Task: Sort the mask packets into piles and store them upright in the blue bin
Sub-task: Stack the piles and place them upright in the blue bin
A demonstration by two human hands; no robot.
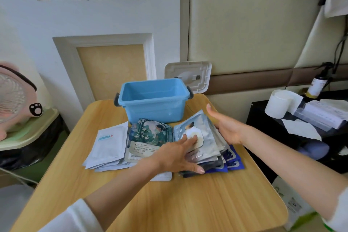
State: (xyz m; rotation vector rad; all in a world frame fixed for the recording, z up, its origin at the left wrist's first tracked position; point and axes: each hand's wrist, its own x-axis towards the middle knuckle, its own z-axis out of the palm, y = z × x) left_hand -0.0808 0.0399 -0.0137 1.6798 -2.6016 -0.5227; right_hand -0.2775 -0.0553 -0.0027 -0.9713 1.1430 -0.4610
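The blue bin [153,102] stands empty at the back of the wooden table [169,199]. In front of it lie mask packets: a white pile [109,143] on the left, a green illustrated packet [148,137] in the middle, and a silver-grey and dark blue pile [203,143] on the right. My left hand [180,154] lies flat on that right pile, fingers spread over the top silver packet. At the pile's right edge, my right hand [226,128] is flat against the side of the packets, fingers extended.
The bin's white lid [188,75] leans against the wall behind it. A pink fan [15,100] sits on a stand at the left. On the right, a dark side table [293,122] holds a white roll, a bottle and papers.
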